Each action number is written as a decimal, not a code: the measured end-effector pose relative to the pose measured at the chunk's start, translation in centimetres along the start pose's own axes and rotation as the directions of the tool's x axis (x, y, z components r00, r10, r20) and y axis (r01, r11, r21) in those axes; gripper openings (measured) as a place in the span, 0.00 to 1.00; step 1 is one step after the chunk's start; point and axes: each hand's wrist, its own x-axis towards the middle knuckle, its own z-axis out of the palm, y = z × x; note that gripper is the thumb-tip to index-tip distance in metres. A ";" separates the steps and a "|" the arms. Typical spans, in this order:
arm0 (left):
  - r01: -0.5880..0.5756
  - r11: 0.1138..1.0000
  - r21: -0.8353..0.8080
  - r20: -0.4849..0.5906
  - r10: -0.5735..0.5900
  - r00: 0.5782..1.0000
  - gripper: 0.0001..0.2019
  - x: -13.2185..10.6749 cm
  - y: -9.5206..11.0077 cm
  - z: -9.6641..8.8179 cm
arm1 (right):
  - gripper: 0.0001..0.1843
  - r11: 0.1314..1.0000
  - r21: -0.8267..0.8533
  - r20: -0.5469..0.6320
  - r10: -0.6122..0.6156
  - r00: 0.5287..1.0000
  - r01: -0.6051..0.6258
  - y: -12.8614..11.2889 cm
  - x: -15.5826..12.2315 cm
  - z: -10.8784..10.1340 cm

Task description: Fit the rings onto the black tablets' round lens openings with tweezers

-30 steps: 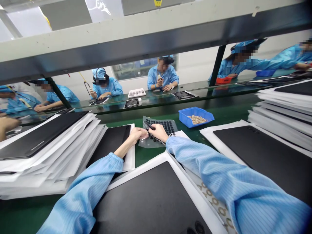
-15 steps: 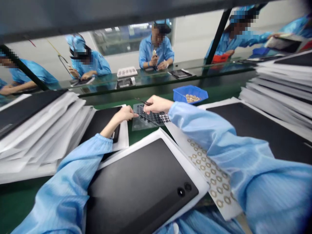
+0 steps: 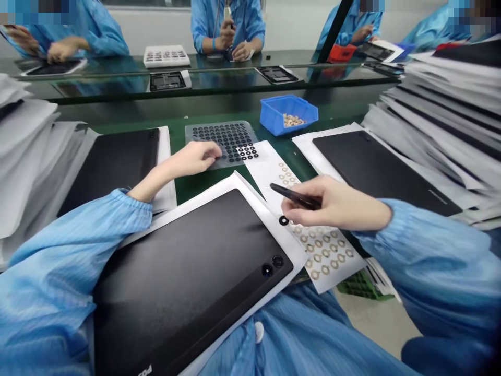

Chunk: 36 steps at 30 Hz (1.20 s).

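Observation:
My right hand (image 3: 332,206) pinches black tweezers (image 3: 293,196) over a white sheet of small gold rings (image 3: 313,245); a small black ring (image 3: 284,220) sits at its fingertips. My left hand (image 3: 193,157) rests with curled fingers on the edge of a clear sheet of black rings (image 3: 227,140). A black tablet back cover (image 3: 188,277) on white foam lies in front of me, its two camera holes (image 3: 273,265) near the right hand.
A blue bin (image 3: 274,117) of small parts stands behind the sheets. Stacks of covers in white foam rise at left (image 3: 27,146) and right (image 3: 442,99). Another cover (image 3: 376,167) lies at right. Co-workers in blue coats sit across the belt (image 3: 230,26).
My right hand has drawn back from the black-ring sheet toward me with the tweezers and a black ring. The view has tilted down. My left hand stays on the sheet.

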 end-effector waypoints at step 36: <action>-0.627 0.773 -0.095 0.127 0.634 0.763 0.17 -12.2 13.0 1.6 | 0.05 0.959 0.132 0.044 0.249 0.968 -0.252 0.2 -4.0 5.2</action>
